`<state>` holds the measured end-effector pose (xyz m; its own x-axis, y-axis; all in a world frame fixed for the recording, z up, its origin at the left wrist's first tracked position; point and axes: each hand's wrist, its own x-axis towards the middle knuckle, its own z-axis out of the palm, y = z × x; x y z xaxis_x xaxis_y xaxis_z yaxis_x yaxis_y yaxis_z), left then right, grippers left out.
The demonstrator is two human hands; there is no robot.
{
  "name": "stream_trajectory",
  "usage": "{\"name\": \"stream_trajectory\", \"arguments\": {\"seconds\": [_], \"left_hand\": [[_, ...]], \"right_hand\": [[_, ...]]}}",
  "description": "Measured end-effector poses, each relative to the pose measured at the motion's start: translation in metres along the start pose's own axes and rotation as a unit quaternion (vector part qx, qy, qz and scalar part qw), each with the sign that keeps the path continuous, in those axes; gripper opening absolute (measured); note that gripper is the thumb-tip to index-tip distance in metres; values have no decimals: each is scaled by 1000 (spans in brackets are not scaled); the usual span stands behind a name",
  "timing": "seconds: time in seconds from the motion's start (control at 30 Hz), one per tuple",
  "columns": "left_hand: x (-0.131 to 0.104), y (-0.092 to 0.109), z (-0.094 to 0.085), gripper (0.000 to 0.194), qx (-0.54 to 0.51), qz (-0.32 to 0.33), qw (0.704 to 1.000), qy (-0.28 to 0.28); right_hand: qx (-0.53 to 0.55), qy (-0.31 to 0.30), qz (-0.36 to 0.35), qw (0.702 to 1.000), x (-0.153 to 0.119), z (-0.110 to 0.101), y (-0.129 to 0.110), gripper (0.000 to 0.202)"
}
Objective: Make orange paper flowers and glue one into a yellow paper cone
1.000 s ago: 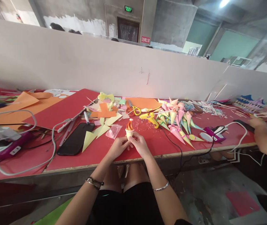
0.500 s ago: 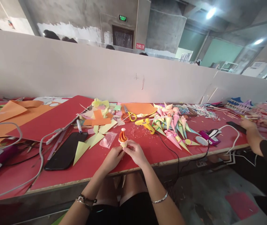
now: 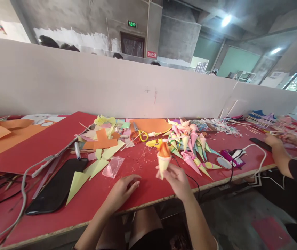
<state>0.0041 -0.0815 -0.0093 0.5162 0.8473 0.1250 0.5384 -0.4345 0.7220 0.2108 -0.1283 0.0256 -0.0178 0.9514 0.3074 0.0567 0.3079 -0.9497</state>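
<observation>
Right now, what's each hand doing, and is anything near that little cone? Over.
Right hand gripping pale yellow cone, orange swirl on top. Left hand empty, fingers loosely curled. Yellow glue gun beyond cone, partly hidden.

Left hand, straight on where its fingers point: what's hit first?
Likely the pale yellow cone with orange top, in the right hand; the left hand could pass beneath, since the cone's height over the red tabletop is unclear.

A single head-worn view looks forward and down over the near edge of the red table, close above both forearms, facing a pale partition; beyond its top edge, the far wall shows.
</observation>
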Motion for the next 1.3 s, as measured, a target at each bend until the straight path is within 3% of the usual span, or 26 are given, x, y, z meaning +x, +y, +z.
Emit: {"name": "stream_trajectory", "arguments": {"seconds": [0.1, 0.23, 0.3, 0.43, 0.6, 0.73, 0.83, 0.97, 1.13, 1.3], "left_hand": [[0, -3, 1, 26, 10, -6, 1000, 3], [0, -6, 1, 26, 21, -10, 1000, -9], [0, -7, 2, 27, 25, -10, 1000, -17], [1, -9, 2, 27, 27, -13, 999, -16], [0, -9, 3, 27, 31, -18, 999, -14], [0, -9, 3, 27, 34, -16, 999, -25], [0, -9, 3, 28, 38, -16, 999, -30], [-1, -10, 3, 28, 40, -20, 998, -33], [0, -11, 3, 28, 43, -20, 999, -27], [0, -12, 4, 27, 42, -25, 998, -25]], "right_hand": [[-57, 122, 12, 991, -1, -44, -8, 28], [-168, 294, 24, 941, 19, -111, -11, 37], [-232, 333, -6, 914, 38, -142, -12, 34], [-316, 298, -3, 900, 81, -180, -15, 36], [-422, 254, 47, 869, 112, -192, -18, 21], [-482, 241, 13, 842, 121, -205, -27, 15], [-474, 259, -14, 841, 133, -217, -36, 15], [-441, 274, 3, 854, 159, -225, -43, 16], [-474, 235, 50, 847, 193, -225, -31, 19], [-517, 200, 80, 829, 210, -227, -16, 19]]}}
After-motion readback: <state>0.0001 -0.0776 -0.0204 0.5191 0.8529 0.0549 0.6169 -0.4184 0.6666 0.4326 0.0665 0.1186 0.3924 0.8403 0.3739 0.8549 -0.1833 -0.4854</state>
